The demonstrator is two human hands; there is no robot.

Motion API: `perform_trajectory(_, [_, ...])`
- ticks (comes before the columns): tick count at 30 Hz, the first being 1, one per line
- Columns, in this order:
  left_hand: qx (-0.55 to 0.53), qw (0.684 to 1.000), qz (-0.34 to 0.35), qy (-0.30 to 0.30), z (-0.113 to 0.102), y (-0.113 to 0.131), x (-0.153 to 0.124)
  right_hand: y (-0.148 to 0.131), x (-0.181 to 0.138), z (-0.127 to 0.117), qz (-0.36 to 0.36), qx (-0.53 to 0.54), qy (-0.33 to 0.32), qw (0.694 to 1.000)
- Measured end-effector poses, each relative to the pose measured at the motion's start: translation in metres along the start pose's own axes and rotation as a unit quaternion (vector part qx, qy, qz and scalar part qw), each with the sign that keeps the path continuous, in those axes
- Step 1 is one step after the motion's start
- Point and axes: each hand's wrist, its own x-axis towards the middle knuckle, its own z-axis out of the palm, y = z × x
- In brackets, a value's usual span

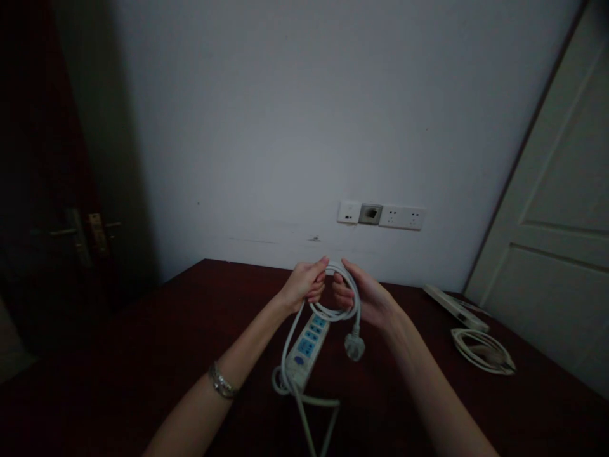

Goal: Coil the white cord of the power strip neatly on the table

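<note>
A white power strip (307, 349) with blue sockets lies on the dark red-brown table (143, 355) in front of me. Its white cord (347, 298) is gathered into loops that I hold up above the strip. My left hand (304, 285) is closed round the left side of the loops. My right hand (364, 295) grips the right side of them, fingers curled. The cord's plug (354, 346) dangles below my right hand. More of the cord trails down past the strip to the table's near edge.
A second white power strip (454, 306) and its coiled cord (480, 350) lie at the table's right. Wall sockets (380, 215) sit on the white wall behind. A dark door (57, 190) is at left, a white door (556, 222) at right.
</note>
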Motion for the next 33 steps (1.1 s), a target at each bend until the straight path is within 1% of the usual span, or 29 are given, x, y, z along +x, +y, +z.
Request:
perform_trajectory(3, [0.058, 0.992, 0.072, 0.082, 0.003, -0.005, 0.001, 0.003, 0.003, 0.000, 0.003, 0.053, -0.049, 0.997])
perform_trajectory(5, [0.099, 0.979, 0.121, 0.129, 0.004, -0.006, 0.002, 0.003, 0.004, 0.003, -0.007, 0.085, -0.054, 0.995])
perform_trajectory(6, [0.113, 0.974, 0.134, 0.142, 0.003, -0.006, 0.002, 0.003, 0.004, 0.005, -0.013, 0.095, -0.047, 0.994])
perform_trajectory(7, [0.115, 0.974, 0.136, 0.141, 0.001, -0.006, 0.003, 0.002, 0.003, 0.007, -0.018, 0.101, -0.035, 0.994])
perform_trajectory(8, [0.104, 0.979, 0.125, 0.126, -0.002, -0.005, 0.005, 0.001, 0.002, 0.009, -0.023, 0.106, -0.022, 0.994])
perform_trajectory(11, [0.033, 0.997, 0.054, 0.052, -0.020, -0.007, 0.009, -0.005, -0.007, 0.014, -0.041, 0.113, 0.003, 0.993])
perform_trajectory(12, [0.029, 0.998, 0.036, 0.035, -0.028, -0.010, 0.011, -0.007, -0.010, 0.015, -0.046, 0.113, 0.004, 0.993])
perform_trajectory(13, [0.055, 0.998, 0.028, 0.029, -0.037, -0.014, 0.011, -0.010, -0.014, 0.016, -0.051, 0.111, 0.002, 0.992])
perform_trajectory(14, [0.116, 0.992, 0.036, 0.027, -0.045, -0.019, 0.011, -0.012, -0.017, 0.017, -0.055, 0.109, -0.003, 0.993])
perform_trajectory(15, [0.207, 0.977, 0.053, 0.011, -0.053, -0.025, 0.009, -0.013, -0.021, 0.017, -0.060, 0.105, -0.010, 0.993])
perform_trajectory(16, [0.315, 0.945, 0.079, -0.024, -0.061, -0.031, 0.007, -0.016, -0.024, 0.018, -0.062, 0.101, -0.017, 0.993])
perform_trajectory(17, [0.423, 0.897, 0.103, -0.070, -0.067, -0.036, 0.003, -0.018, -0.027, 0.019, -0.064, 0.096, -0.025, 0.993])
perform_trajectory(19, [0.601, 0.769, 0.132, -0.175, -0.075, -0.045, -0.007, -0.024, -0.032, 0.023, -0.065, 0.082, -0.039, 0.994])
perform_trajectory(20, [0.659, 0.706, 0.140, -0.221, -0.076, -0.048, -0.012, -0.028, -0.034, 0.025, -0.066, 0.074, -0.043, 0.994])
perform_trajectory(21, [0.697, 0.652, 0.148, -0.260, -0.077, -0.051, -0.018, -0.033, -0.037, 0.027, -0.067, 0.067, -0.044, 0.995])
perform_trajectory(22, [0.718, 0.611, 0.161, -0.292, -0.076, -0.053, -0.023, -0.038, -0.039, 0.029, -0.068, 0.060, -0.045, 0.995])
perform_trajectory(23, [0.728, 0.581, 0.179, -0.317, -0.074, -0.055, -0.028, -0.042, -0.040, 0.031, -0.070, 0.054, -0.044, 0.995])
perform_trajectory(24, [0.730, 0.561, 0.197, -0.336, -0.072, -0.057, -0.032, -0.047, -0.042, 0.033, -0.072, 0.049, -0.045, 0.995])
perform_trajectory(25, [0.728, 0.549, 0.213, -0.352, -0.069, -0.059, -0.036, -0.051, -0.042, 0.034, -0.074, 0.045, -0.046, 0.995])
perform_trajectory(28, [0.717, 0.528, 0.233, -0.391, -0.060, -0.065, -0.042, -0.059, -0.043, 0.040, -0.083, 0.035, -0.044, 0.995])
perform_trajectory(31, [0.700, 0.525, 0.257, -0.410, -0.053, -0.068, -0.041, -0.066, -0.048, 0.043, -0.091, 0.020, -0.036, 0.995])
perform_trajectory(33, [0.699, 0.534, 0.267, -0.393, -0.051, -0.065, -0.040, -0.075, -0.059, 0.042, -0.112, 0.011, -0.035, 0.993])
